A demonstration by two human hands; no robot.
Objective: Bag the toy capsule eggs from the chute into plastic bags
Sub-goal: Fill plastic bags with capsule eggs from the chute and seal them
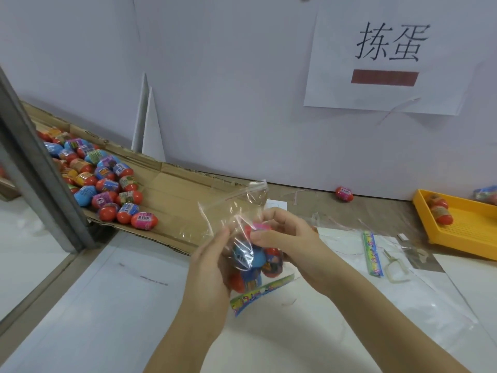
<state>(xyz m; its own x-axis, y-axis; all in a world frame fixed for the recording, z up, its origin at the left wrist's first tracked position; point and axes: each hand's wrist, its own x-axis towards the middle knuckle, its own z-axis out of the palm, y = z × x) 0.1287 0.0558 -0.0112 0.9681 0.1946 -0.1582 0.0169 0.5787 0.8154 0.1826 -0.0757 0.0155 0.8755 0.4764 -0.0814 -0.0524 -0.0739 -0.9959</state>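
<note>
A clear zip plastic bag (231, 208) stands upright between my hands over the white table, its mouth pointing up. Several capsule eggs (254, 261) in red and blue sit in its lower part. My left hand (212, 262) grips the bag from the left side. My right hand (285, 238) pinches a pink and red egg (255, 228) at the bag's side. A sloping cardboard chute (172, 189) at the left carries several more capsule eggs (107, 181), piled toward its upper left.
A yellow tray (468, 235) at the right edge holds two eggs. One loose egg (344, 194) lies by the wall. Spare clear bags (419, 286), a colourful paper strip (372, 254) and another strip (258, 294) lie on the table. A grey metal post (40, 170) rises at the left.
</note>
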